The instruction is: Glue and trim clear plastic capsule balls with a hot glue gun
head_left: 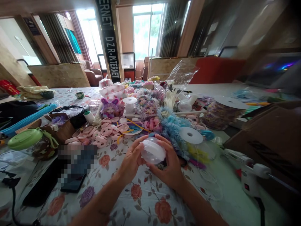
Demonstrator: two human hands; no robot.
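Observation:
Both my hands hold a clear plastic ball-shaped capsule (153, 151) just above the flowered tablecloth (145, 201). My left hand (130, 163) grips its left side with curled fingers. My right hand (169, 164) wraps round its right side and underside. Just beyond the capsule lie several pink doll-face pieces (103, 133), a white thread spool (191, 135) and blue fluffy yarn (172, 128). A small dark item sits under the capsule, partly hidden.
A white glue gun (249, 171) lies at the right. A dark phone (73, 185) and a green-lidded jar (30, 142) are at the left. Doll heads (110, 108), bags and a cardboard box (272, 131) crowd the far table.

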